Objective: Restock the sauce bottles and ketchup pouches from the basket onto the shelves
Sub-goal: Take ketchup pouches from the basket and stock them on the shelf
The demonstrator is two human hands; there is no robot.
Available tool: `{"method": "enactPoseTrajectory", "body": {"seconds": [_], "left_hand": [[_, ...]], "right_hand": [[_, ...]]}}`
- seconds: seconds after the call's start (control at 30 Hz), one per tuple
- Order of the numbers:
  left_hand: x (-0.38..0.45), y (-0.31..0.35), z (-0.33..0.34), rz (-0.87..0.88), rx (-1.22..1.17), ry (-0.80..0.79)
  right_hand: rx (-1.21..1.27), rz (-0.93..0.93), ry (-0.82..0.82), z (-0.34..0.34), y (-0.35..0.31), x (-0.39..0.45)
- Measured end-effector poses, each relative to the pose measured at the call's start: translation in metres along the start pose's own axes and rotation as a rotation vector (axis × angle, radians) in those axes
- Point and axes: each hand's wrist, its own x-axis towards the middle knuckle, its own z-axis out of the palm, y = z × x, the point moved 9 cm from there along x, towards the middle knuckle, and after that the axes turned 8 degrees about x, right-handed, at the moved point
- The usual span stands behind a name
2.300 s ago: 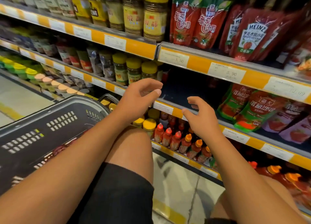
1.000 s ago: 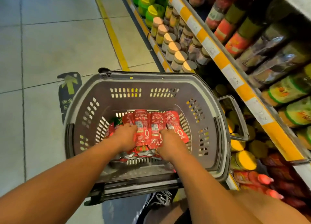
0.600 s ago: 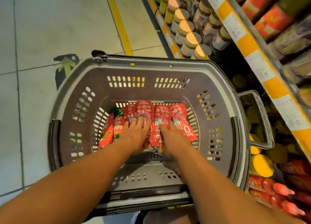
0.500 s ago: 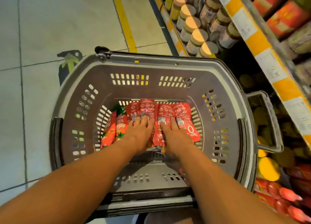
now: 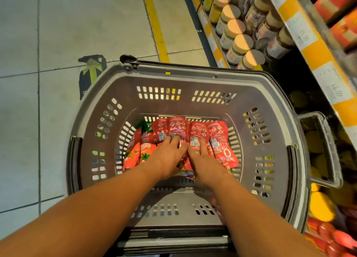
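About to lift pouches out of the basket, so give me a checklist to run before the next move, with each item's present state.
1. Both hands down in the basket: ok.
2. Left hand lies on the ketchup pouches: ok.
3. Right hand lies on the same pouches: ok.
4. Pouches gripped firmly enough to lift: cannot tell, the fingers lie fairly flat on top.
5. Two pouches at the left of the basket are left free: ok.
6. Room on the shelf for pouches: cannot tell, that shelf is out of view.
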Motion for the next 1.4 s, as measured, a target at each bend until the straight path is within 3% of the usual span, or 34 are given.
{"method": "enactPoseTrajectory", "body": {"seconds": [0.13, 0.4, 0.53, 0.67, 0.9, 1.07, 1.2, 1.4], "left_hand": [[-0.003, -0.004, 0.001, 0.027, -0.029, -0.003], [-0.006, -0.004, -0.018, 0.057, -0.027, 0.040], [-0.008, -0.001, -0.037, 0.118, -0.012, 0.141], [-0.014, -0.005, -0.048, 0.115, -0.081, 0.197], [-0.023, -0.020, -0.073, 0.068, -0.388, 0.290], [-0.037, -0.029, -0.096, -0.048, -0.686, 0.416], [-0.044, -0.042, -0.104, -0.171, -0.898, 0.473], [-0.064, -0.039, -0.129, -0.179, -1.037, 0.509]], "right_hand": [[0.071, -0.056, -0.001, -0.008, 0.000, -0.008], [0.158, -0.127, 0.241, -0.059, -0.007, -0.031], [0.170, -0.108, 0.378, -0.077, -0.005, -0.038], [0.210, -0.103, 0.384, -0.083, -0.002, -0.042], [0.370, -0.067, 0.661, -0.113, 0.004, -0.057], [0.407, 0.055, 0.687, -0.122, 0.013, -0.076], [0.622, 0.052, 0.707, -0.122, 0.025, -0.089], [0.948, -0.006, 0.781, -0.139, 0.040, -0.129]]}}
